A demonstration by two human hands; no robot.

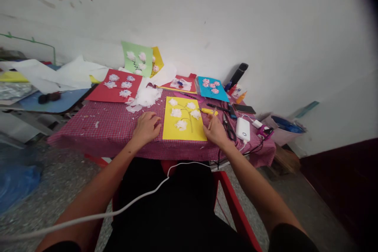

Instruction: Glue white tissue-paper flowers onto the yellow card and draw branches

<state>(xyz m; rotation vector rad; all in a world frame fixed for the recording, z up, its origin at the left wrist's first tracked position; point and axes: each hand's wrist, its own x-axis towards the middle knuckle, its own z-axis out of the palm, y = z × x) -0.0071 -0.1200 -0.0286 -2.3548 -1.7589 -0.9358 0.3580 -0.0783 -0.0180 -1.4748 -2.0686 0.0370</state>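
A yellow sheet of paper [185, 132] lies flat in front of me, with white crumpled-paper flowers [176, 112] on it. Thin drawn stems [191, 125] join several of the flowers. My left hand [147, 126] rests on the checked cloth just left of the sheet, fingers loosely bent and apart, holding nothing. At the sheet's right edge, my right hand [216, 129] is closed around a thin, pale, pen-like stick [213, 115]; its exact kind is too small to tell. Just beyond that hand is a yellow-handled tool [209, 111].
White paper scraps [147, 97] lie beyond my left hand. Red [102, 90], green [137, 49] and blue [212, 94] flower cards stand or lie toward the wall. Scissors [228, 126], a white power bank [243, 130] and a phone [244, 108] are on the right. A white cable [141, 196] crosses my lap.
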